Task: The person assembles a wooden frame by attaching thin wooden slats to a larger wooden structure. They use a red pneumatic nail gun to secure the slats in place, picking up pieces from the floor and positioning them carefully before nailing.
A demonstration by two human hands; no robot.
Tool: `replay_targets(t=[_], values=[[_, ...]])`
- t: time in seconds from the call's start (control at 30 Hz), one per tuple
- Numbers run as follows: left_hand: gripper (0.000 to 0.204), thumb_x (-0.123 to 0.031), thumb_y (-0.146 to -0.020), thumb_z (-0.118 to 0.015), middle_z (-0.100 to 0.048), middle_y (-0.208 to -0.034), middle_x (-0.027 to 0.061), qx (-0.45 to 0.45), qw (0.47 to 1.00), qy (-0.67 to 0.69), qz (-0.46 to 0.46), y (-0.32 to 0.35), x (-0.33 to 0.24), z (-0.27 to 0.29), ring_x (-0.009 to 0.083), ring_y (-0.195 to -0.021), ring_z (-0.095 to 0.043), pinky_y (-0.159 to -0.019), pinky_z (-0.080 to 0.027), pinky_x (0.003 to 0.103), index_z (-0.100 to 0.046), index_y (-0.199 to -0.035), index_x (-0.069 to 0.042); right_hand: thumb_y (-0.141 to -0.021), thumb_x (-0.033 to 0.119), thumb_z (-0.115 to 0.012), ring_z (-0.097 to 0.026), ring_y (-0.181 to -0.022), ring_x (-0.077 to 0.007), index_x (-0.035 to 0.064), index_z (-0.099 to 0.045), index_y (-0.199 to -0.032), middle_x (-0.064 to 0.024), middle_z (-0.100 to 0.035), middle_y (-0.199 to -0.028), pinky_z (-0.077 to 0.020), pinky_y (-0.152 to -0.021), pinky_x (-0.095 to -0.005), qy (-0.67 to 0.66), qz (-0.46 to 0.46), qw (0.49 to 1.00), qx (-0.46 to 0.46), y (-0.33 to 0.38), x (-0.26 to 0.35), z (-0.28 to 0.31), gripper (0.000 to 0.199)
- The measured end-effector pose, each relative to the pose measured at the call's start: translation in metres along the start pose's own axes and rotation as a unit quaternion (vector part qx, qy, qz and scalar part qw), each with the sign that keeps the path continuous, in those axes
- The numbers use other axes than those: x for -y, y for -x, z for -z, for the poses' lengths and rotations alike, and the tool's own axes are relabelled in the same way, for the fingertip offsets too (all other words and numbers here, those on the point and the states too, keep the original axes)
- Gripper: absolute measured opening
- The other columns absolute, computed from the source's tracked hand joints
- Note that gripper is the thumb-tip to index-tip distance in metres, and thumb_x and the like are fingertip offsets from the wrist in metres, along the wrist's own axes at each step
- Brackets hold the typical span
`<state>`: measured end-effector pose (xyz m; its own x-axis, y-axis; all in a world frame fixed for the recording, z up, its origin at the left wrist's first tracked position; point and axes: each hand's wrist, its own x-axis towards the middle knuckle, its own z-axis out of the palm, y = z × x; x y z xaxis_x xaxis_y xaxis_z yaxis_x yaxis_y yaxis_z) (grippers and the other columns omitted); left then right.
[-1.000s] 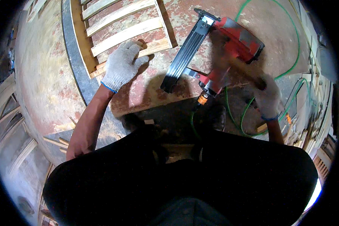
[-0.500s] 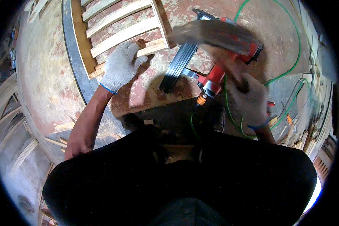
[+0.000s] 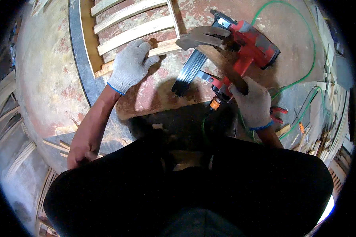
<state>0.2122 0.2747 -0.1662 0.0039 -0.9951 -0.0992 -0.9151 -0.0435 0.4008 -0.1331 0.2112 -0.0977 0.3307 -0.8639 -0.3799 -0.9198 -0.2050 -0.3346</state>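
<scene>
My left hand (image 3: 129, 66), in a pale knit glove, lies over the nearest slat (image 3: 164, 48) of a wooden slatted frame (image 3: 91, 37), its fingers bent onto the slat and the thumb held apart. In my gloved right hand (image 3: 254, 103) is a claw hammer (image 3: 203, 38), gripped by its wooden handle. The hammer head is at the slat's right end, by the frame's corner; whether it touches I cannot tell. Partly behind the hammer lies a red nail gun (image 3: 252, 46) with a ribbed metal magazine (image 3: 190, 68).
A green air hose (image 3: 313, 47) curves along the right side of the worn work surface (image 3: 146, 100). Red-handled pliers (image 3: 279, 114) lie beside my right wrist. Wood strips (image 3: 57, 146) are at the lower left, with more stacked wood (image 3: 319, 138) at the right.
The hammer, blurred over the nail gun before, now shows sharply with its head at the slat's end. My right hand has shifted slightly left. My left hand stays on the slat.
</scene>
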Motion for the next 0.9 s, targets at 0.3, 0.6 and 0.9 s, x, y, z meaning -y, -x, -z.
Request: replay_targets(t=[0.3, 0.6, 0.9], values=[[0.035, -0.036, -0.090, -0.069, -0.065, -0.103, 0.0161, -0.003, 1.000, 0.000, -0.015, 0.003, 0.003, 0.003, 0.0390, -0.097, -0.064, -0.081, -0.052, 0.049, -0.065, -0.105, -0.005, -0.089, 0.042, -0.070, -0.071, -0.086, -0.0368, 0.0118, -0.071, -0.101, -0.0154, -0.073, -0.090, -0.0561, -0.075, -0.0480, 0.007, 0.013, 1.000, -0.003, 0.004, 0.007, 0.012, 0.033], [0.038, -0.035, -0.090, -0.069, -0.067, -0.110, 0.0160, -0.007, 0.999, 0.003, -0.032, 0.003, 0.003, 0.003, 0.0391, -0.103, -0.064, -0.087, -0.053, 0.047, -0.066, -0.114, -0.006, -0.091, 0.029, -0.070, -0.066, -0.068, -0.0217, 0.0030, -0.069, -0.093, -0.0080, -0.068, -0.075, -0.0498, -0.062, -0.0356, -0.195, -0.087, 0.977, -0.009, 0.011, -0.035, 0.008, 0.026], [0.037, -0.028, -0.089, -0.071, -0.064, -0.120, 0.0183, 0.036, 0.999, -0.016, -0.012, 0.001, -0.009, 0.012, 0.0411, -0.109, -0.061, -0.095, -0.050, 0.048, -0.064, -0.116, -0.003, -0.097, 0.026, -0.059, -0.041, -0.046, -0.0104, 0.0143, -0.053, -0.079, 0.0037, -0.042, -0.058, -0.0328, -0.044, -0.0276, -0.526, -0.285, 0.801, -0.021, 0.035, -0.129, -0.004, 0.023]])
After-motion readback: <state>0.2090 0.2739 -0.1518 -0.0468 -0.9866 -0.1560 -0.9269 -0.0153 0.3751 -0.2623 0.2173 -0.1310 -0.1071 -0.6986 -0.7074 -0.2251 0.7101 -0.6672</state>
